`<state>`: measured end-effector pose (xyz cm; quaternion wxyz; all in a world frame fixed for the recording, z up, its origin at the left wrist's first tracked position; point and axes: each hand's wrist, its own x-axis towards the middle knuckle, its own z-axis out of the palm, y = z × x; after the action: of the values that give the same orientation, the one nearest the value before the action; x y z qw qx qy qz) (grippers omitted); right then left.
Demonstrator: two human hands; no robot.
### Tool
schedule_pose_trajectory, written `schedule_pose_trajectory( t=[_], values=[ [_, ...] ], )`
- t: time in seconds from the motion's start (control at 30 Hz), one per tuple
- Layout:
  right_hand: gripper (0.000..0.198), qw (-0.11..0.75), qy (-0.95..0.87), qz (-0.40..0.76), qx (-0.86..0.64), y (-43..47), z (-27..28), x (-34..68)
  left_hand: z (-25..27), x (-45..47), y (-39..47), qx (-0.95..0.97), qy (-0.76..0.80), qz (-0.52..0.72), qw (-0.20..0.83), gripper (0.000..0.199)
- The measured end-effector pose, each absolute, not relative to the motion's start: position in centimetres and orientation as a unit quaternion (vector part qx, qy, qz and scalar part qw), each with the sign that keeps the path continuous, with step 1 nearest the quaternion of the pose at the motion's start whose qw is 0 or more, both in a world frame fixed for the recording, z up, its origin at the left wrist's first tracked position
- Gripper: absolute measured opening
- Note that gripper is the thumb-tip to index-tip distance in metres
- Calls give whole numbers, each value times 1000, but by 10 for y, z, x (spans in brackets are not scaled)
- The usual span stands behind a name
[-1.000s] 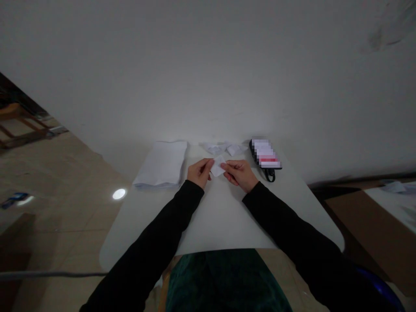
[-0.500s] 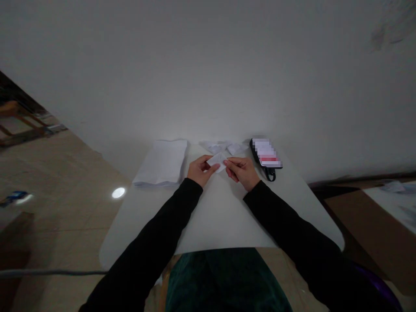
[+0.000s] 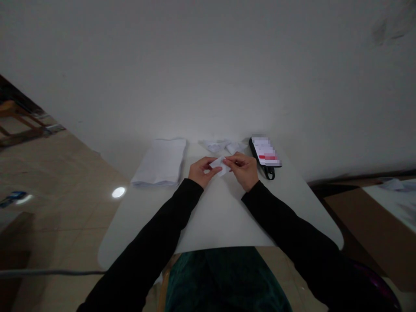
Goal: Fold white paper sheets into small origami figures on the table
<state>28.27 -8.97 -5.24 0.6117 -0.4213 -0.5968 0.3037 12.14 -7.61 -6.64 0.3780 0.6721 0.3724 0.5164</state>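
A small folded piece of white paper (image 3: 221, 165) is held between both hands above the white table (image 3: 224, 216). My left hand (image 3: 200, 171) pinches its left side between thumb and fingers. On its right side, my right hand (image 3: 243, 170) grips the paper with thumb and forefinger, and the other fingers are curled. Just beyond the hands lie folded white paper pieces (image 3: 216, 145), close to the wall. To the left of my left hand rests a stack of white paper sheets (image 3: 160, 162).
A phone (image 3: 264, 151) with a black strap (image 3: 269, 172) lies right of my right hand. Behind the table rises a pale wall (image 3: 208, 69). Cardboard (image 3: 367, 229) stands at the right, and a cable (image 3: 52, 273) runs to the table's left side.
My right hand has turned and its fingers now reach over the top of the folded paper. The paper has tilted slightly. My left hand keeps its pinch.
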Motion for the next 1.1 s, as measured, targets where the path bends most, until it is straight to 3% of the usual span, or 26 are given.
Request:
schedule_pose_trajectory(
  t=[0.2,0.37,0.63,0.87,1.1],
  values=[
    [22,639,-514,396,-413,-89,-54,277,-62,123,-76,617,388,552,405,28],
    [25,602,-537,468,-360,-90,-55,272,-62,117,-69,577,409,597,379,25],
    [29,570,-531,441,-446,-93,-58,272,-64,118,-73,563,433,605,360,25],
    [21,538,-581,398,-462,-93,-64,275,-56,95,-71,708,440,446,327,20],
    [28,502,-586,456,-443,-97,-65,270,-48,90,-78,725,428,488,229,16]
  ],
)
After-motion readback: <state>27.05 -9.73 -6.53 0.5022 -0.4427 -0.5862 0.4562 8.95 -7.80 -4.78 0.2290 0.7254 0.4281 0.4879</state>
